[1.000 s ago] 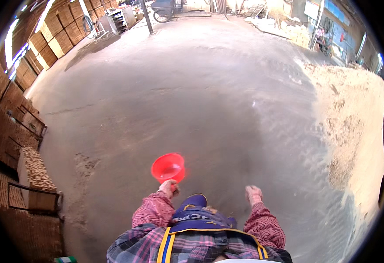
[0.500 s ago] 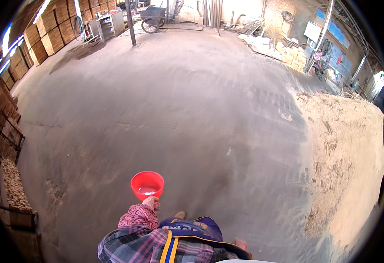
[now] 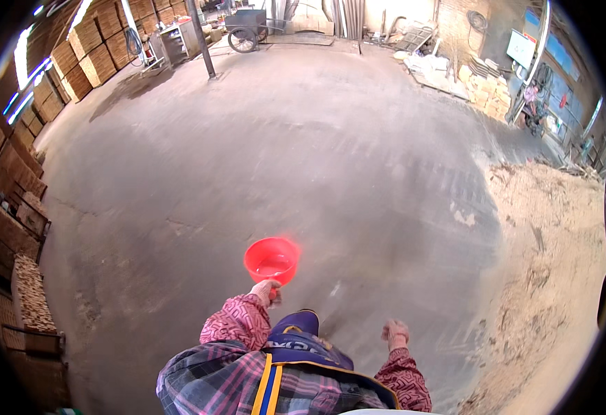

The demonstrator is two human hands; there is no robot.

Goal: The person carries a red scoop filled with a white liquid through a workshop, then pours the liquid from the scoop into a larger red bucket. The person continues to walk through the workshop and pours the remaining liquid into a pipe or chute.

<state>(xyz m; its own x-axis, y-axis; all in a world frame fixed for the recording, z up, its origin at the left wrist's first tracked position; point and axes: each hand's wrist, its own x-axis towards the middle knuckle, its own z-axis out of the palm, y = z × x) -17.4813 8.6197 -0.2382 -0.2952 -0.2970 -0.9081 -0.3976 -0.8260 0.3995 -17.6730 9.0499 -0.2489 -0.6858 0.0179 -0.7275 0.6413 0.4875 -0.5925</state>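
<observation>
My left hand [image 3: 267,292] is closed round the handle of a red plastic dipper [image 3: 272,257], held out in front of me above the floor. The dipper's mouth faces up, and a pale, shiny patch shows at its bottom; whether that is liquid I cannot tell. To the right of my body, my right hand [image 3: 395,333] hangs over the floor with its fingers curled in, and nothing shows in it. Patterned pink sleeves cover both forearms. A purple apron [image 3: 306,344] with yellow edging hangs down my front.
Grey floor [image 3: 282,159] stretches ahead. A sawdust-coloured heap [image 3: 541,235] spreads along the right. Stacked wood [image 3: 33,294] lines the left side. Farther off stand a dark post [image 3: 200,41], a two-wheeled cart [image 3: 245,29] and a pile of pale sacks or blocks [image 3: 486,93].
My left hand has carried the dipper forward and to the right. My right hand has swung forward into fuller view. The surroundings have shifted slightly rightward in the picture.
</observation>
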